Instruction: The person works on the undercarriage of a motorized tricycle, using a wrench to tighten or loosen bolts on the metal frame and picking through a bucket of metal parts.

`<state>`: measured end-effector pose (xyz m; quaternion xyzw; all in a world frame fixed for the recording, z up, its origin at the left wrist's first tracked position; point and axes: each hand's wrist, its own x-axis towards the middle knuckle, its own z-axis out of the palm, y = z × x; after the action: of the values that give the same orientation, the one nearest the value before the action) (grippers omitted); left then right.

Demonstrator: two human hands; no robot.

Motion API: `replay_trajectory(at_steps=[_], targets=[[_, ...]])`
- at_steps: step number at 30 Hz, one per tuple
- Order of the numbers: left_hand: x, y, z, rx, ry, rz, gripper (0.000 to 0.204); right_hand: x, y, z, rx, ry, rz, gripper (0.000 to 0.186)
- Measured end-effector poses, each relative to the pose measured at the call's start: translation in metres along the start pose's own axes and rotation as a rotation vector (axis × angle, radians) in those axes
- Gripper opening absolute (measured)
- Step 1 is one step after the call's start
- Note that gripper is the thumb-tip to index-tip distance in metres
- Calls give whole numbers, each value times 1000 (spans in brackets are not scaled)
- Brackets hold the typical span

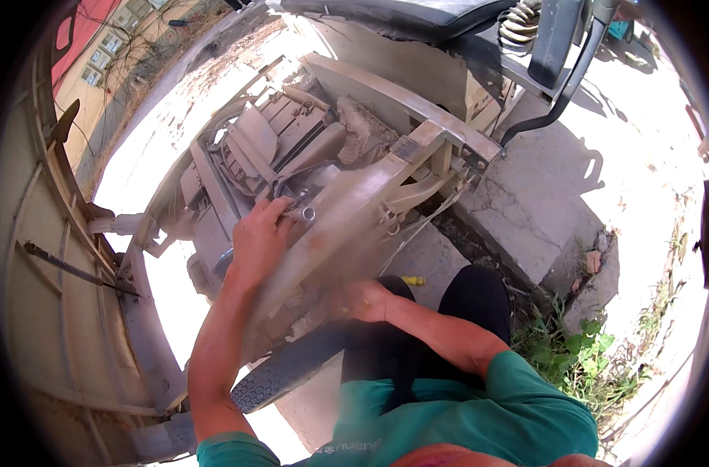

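Note:
My left hand [263, 237] is closed on a small metal tool [308, 214] with a round, shiny, socket-like end, at the inner edge of a dusty beige vehicle body panel [335, 206]. Dusty mechanical parts [280, 136] lie just beyond it, inside the body's open bay. Lower and to the right, my right hand [362, 300] is beside the panel's near side, above the black tyre [280, 373]. A blur covers its fingertips, so I cannot make out whether they grip anything.
A raised beige panel [39, 257] stands along the left. At the top right are a metal coil spring [519, 27] and a bent black bar [553, 117]. A yellow object [413, 280] lies near my knees. Green weeds [576, 350] grow beside the concrete slab [526, 210].

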<state>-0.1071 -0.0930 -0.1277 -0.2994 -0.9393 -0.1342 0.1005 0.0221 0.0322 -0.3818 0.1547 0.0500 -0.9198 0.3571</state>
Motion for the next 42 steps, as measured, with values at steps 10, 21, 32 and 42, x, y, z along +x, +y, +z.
replay_trajectory(at_steps=[10, 21, 32, 42], targets=[[-22, -63, -75, -84, 302, -396, 24, -3, -8, -1, 47, 14, 6, 18], [-73, -93, -31, 136, -54, -410, 22, -3, -3, 3, 66, -4, 10, 19], [1, -13, -32, -105, -4, 218, 27, 0, -5, -1, -5, 55, -65, 11], [34, -8, 12, 54, -223, 384, 24, 4, 5, -1, -145, 50, -27, 15]])
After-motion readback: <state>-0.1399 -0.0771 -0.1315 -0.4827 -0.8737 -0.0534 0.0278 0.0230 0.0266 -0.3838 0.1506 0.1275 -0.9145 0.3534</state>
